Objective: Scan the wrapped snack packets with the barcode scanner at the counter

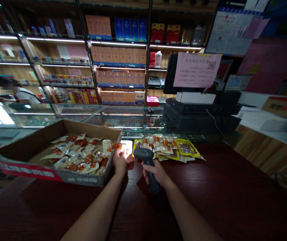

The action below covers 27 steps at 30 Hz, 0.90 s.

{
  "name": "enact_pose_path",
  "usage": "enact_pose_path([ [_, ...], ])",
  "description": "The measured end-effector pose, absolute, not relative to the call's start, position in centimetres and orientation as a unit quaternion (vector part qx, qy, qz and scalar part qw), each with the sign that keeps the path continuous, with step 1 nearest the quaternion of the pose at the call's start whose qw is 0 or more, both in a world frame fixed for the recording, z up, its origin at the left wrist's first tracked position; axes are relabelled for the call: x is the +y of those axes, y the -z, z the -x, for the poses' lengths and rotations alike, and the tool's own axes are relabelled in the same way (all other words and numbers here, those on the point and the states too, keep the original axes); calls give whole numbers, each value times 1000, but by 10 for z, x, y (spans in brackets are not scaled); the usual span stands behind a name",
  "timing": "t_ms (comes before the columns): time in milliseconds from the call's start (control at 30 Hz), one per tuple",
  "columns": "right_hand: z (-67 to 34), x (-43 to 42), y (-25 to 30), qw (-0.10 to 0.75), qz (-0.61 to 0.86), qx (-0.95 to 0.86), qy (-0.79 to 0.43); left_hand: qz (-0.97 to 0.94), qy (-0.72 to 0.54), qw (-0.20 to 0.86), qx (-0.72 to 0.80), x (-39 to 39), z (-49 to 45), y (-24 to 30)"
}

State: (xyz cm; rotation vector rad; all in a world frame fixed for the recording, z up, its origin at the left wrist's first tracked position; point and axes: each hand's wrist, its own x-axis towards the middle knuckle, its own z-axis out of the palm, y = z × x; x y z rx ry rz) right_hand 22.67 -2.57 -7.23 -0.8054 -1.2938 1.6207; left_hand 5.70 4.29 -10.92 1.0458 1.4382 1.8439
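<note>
My right hand [156, 172] is wrapped round the grip of a dark barcode scanner [143, 154], whose head points left. Bright scanner light falls on a small snack packet [117, 146] with a reddish-brown filling, which my left hand [120, 160] grips at the right rim of a cardboard box. One end of the packet is washed out by the glare. Inside the cardboard box [80, 180] lie several similar sealed packets [83, 155]. Just beyond the scanner, more such packets [160, 142] are heaped beside and over yellow-edged packets [187, 148].
A monitor with a paper notice [196, 70] stands on black equipment [198, 113] at the back right. Glass display counters [123, 112] run behind the dark red table [209, 194]. Boxed goods fill the back shelves. Another person [25, 95] is at the far left.
</note>
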Motion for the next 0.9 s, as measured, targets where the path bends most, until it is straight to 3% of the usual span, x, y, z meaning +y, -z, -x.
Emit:
enact_pose_path([
  [300, -230, -21, 72, 461, 350, -501, -643, -405, -692, 282, 527, 48, -53, 117],
  [700, -305, 8, 55, 645, 382, -376, -544, -498, -589, 479, 420, 51, -85, 81],
  [900, -319, 13, 55, 695, 356, -330, -531, -502, -514, 497, 486, 78, -108, 67],
])
